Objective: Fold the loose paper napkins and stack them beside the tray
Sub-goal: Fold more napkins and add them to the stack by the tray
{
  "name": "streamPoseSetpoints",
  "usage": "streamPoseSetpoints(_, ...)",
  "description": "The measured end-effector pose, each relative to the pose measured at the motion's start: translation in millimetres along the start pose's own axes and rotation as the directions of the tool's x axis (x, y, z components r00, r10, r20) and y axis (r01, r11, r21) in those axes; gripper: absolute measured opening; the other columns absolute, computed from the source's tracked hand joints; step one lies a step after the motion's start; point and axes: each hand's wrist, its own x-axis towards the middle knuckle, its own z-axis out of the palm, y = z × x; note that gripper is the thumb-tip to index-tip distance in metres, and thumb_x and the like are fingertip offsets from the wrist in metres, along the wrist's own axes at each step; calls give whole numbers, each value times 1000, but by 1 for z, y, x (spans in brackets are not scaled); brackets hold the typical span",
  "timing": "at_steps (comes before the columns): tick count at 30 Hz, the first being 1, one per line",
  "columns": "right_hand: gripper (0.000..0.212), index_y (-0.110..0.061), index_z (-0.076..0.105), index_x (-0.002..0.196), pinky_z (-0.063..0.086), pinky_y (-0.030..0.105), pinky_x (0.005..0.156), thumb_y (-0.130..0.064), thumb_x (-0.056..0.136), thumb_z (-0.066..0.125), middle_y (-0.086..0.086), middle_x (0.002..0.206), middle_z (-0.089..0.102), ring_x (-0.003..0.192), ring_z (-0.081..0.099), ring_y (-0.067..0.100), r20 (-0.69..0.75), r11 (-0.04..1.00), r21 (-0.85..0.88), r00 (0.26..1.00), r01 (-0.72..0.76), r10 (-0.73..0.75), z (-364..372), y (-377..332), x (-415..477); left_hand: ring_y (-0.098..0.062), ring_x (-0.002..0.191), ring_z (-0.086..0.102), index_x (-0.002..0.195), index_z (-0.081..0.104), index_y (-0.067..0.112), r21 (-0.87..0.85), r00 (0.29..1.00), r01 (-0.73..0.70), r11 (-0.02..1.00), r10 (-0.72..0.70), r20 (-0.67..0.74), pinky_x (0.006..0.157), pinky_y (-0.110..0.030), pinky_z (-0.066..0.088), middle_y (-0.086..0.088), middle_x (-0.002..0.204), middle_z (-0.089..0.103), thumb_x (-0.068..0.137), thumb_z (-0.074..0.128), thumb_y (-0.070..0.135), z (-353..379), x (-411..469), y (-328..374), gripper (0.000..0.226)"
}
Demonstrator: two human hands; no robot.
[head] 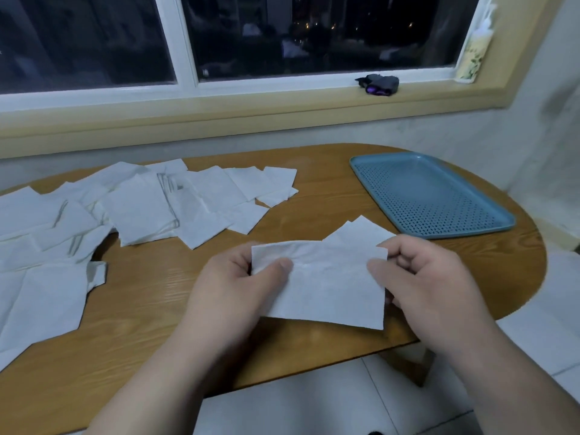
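Note:
Both of my hands hold one white paper napkin (326,284) above the wooden table's front edge. My left hand (238,287) pinches its left edge between thumb and fingers. My right hand (420,277) pinches its right edge the same way. Just behind the held napkin, a folded napkin (361,232) lies on the table, left of the blue perforated tray (433,196). Several loose napkins (141,208) are spread over the table's left half.
The oval wooden table (314,199) stands against a wall under a window. A dark bundle (378,84) and a pale bottle (475,48) sit on the window sill. White tiled floor (314,409) shows below the table's front edge.

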Motion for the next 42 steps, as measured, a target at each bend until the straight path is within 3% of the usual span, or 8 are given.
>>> streamPoseSetpoints(5,18,-11,60,70,43,37,50,-14,87,62,14,61,61,54,54,25,-152,999,-17,988,-41,38,-27,17,15,0,77,72,92,75,32,140,999,-38,989,39,0,75,-31,58,22,84,75,90,69,33,41,43,22,7)
streamPoseSetpoints(9,20,-8,53,68,34,24,43,-15,86,59,8,55,53,45,47,10,-232,990,-119,971,-79,50,-41,27,26,-3,79,71,88,70,30,269,997,-79,960,78,15,73,-29,58,18,84,75,87,69,34,72,75,31,4)
streamPoseSetpoints(15,27,-10,39,67,27,33,50,-22,84,57,-4,52,37,50,31,13,-253,952,-256,962,-166,100,-48,46,41,-9,81,68,92,62,35,492,995,-97,865,68,77,77,-40,59,11,85,71,87,69,40,102,106,24,10)
streamPoseSetpoints(20,28,-11,43,62,30,34,54,-24,80,59,-2,64,46,64,42,17,-271,916,-360,959,-178,80,-47,55,45,-7,81,63,104,60,34,607,990,-139,782,109,86,70,-32,54,13,86,65,87,69,45,113,114,16,23)
streamPoseSetpoints(24,27,-19,46,60,44,38,69,-29,81,59,-3,76,51,79,50,22,-250,871,-452,965,-194,85,-44,58,45,-13,93,59,119,56,35,691,988,-156,706,126,94,75,-32,51,13,97,60,87,69,48,116,117,11,37)
streamPoseSetpoints(33,18,-25,53,69,48,40,82,-34,84,57,-6,84,50,89,50,21,-238,833,-503,963,-232,124,-44,51,41,-12,94,59,125,54,35,670,985,-170,723,152,86,71,-29,47,11,105,61,93,60,49,113,109,9,36)
streamPoseSetpoints(38,11,-27,55,75,48,40,86,-35,83,58,-7,88,50,92,50,21,-239,832,-500,962,-240,134,-45,49,40,-2,84,57,121,55,37,599,986,-166,783,132,100,62,-24,43,16,95,59,92,58,38,107,104,9,30)
streamPoseSetpoints(42,14,-28,56,94,47,40,91,-36,83,61,-6,98,50,99,49,20,-235,832,-498,962,-243,140,-44,50,41,-4,88,57,123,55,38,575,988,-152,804,129,79,64,-23,42,16,97,57,90,63,35,103,101,6,33)
